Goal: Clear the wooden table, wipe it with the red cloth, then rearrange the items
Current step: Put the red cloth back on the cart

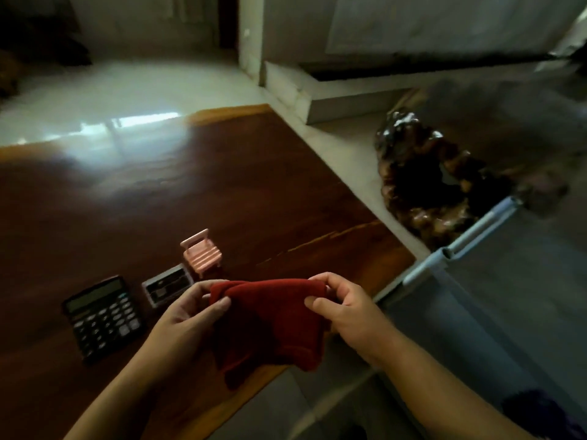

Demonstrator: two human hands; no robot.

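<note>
1. Calculator lies flat on the table at my far left, dark, keys up; its key markings are too blurred for me to read.
2. Just right of it I see a small flat grey-framed box with a dark face. I cannot tell what it is, and its near right corner is hidden behind my left hand.
3. A pink toy chair stands upright just beyond the box, close to it; I cannot tell whether they touch.
4. My left hand is closed on the cloth, thumb on top pinching its upper left corner; the fingers underneath are hidden by the fabric.
5. The cloth is red and hangs bunched between both hands, above the table's near right corner. Its lower folds drape toward the edge, and I cannot tell whether they touch the wood.
6. My right hand grips the upper right corner, thumb and fingers curled over the fold.
7. Right of the table, a glossy gnarled brown object sits on the pale floor, too blurred to identify.
8. A pale tube-framed thing crosses the right side, smeared and cut off by the frame edge.
</note>
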